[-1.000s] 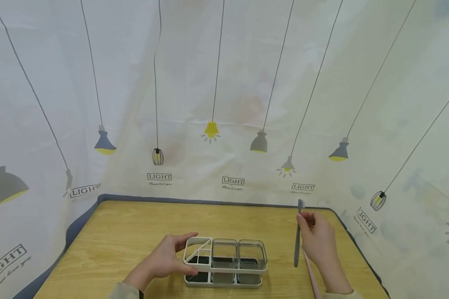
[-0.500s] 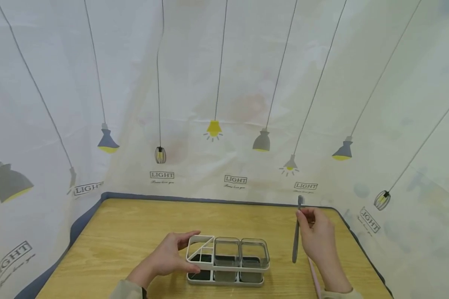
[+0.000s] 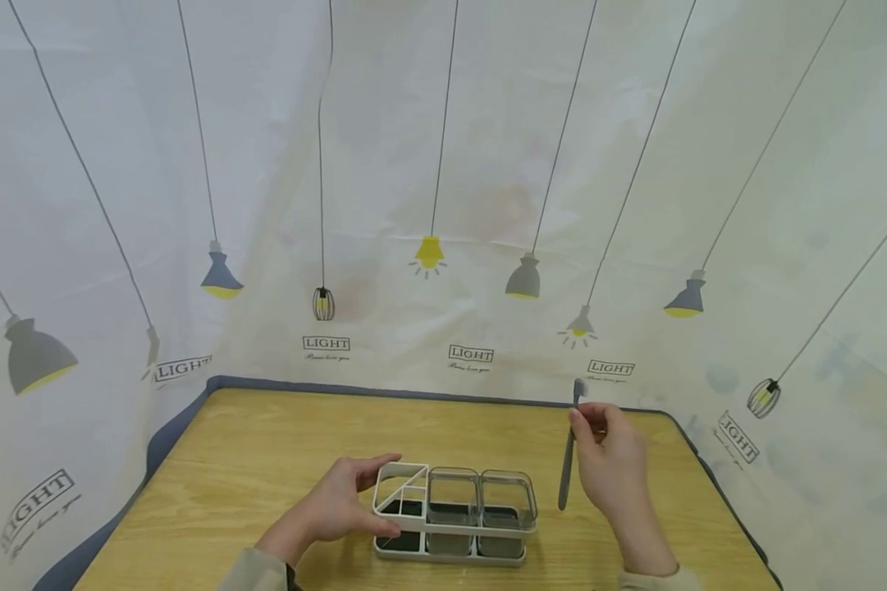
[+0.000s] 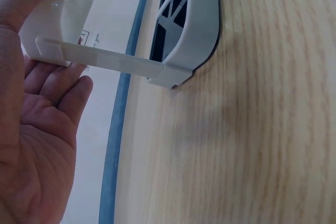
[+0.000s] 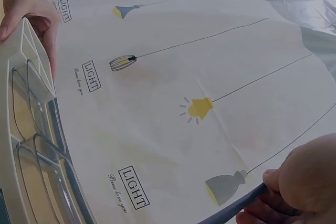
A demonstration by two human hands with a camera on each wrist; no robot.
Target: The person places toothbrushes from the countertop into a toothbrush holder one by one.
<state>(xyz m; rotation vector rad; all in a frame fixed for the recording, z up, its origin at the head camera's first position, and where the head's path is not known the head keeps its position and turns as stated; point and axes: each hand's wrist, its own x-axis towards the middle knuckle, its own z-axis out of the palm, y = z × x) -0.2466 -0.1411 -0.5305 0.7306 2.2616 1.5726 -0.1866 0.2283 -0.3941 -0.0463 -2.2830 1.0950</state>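
Observation:
A white two-tier toothbrush holder [image 3: 487, 533] stands on the table, its left top section split by thin slanted dividers. My left hand [image 3: 336, 501] grips its left end, thumb in front and fingers behind. In the left wrist view the holder's lower tier [image 4: 205, 19] rests on the wood while the fingers wrap the upper tier. To the right of the holder, my right hand [image 3: 614, 464] pinches a grey toothbrush [image 3: 566, 468] near its head, bristles up and handle hanging down, clear of the holder. The right wrist view shows the brush handle [image 5: 241, 203] partly, below the fingers.
Two clear cups [image 3: 454, 495] sit side by side in the holder's middle and right sections. The wood-grain table [image 3: 281, 419] has a dark blue edge. Behind it hangs a pale sheet [image 3: 384, 180] printed with lamps and the word LIGHT.
My right hand has moved left toward the holder with the toothbrush. A pink stick seen earlier by the right forearm is out of sight now. The left hand keeps its grip.

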